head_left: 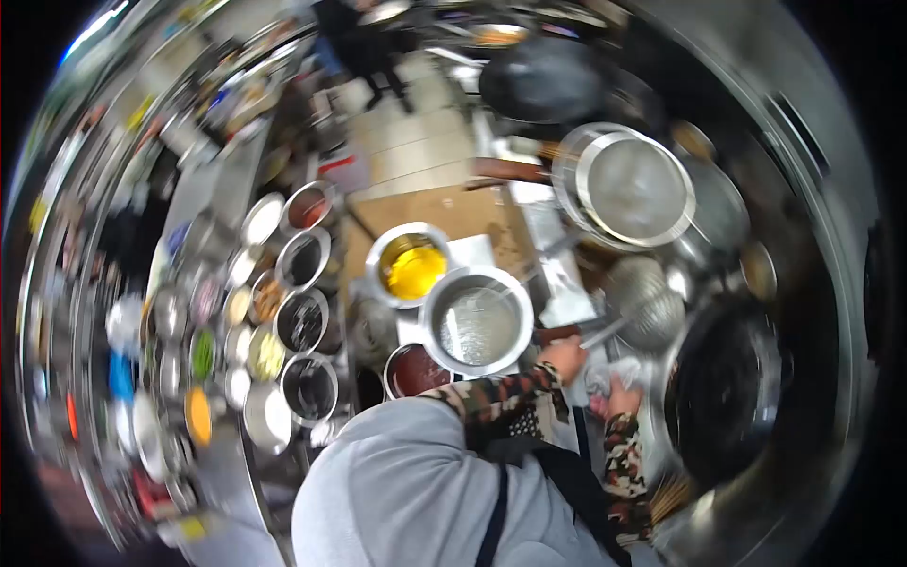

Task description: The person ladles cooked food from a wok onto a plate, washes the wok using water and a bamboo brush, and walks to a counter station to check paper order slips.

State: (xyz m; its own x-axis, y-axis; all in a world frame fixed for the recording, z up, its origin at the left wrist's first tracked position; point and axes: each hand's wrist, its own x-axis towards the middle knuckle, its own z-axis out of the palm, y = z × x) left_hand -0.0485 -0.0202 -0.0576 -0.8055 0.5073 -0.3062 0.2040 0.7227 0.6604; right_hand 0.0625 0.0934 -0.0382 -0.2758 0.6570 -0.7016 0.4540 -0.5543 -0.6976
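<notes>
My left hand is closed around the handle of a skimmer, where its dark wooden grip meets the metal rod. The skimmer's round perforated bowl lies to the right, near the large black wok. Just below, my right hand is closed on a crumpled white cloth beside the wok's rim. Left of my left hand stands a metal pot of cloudy liquid with a thin utensil in it. Motion blurs the fingers somewhat.
A pot of yellow oil and a pot of dark red sauce flank the cloudy one. Round mesh strainers rest at the upper right. Several ingredient tubs line the left counter. Another person stands far back.
</notes>
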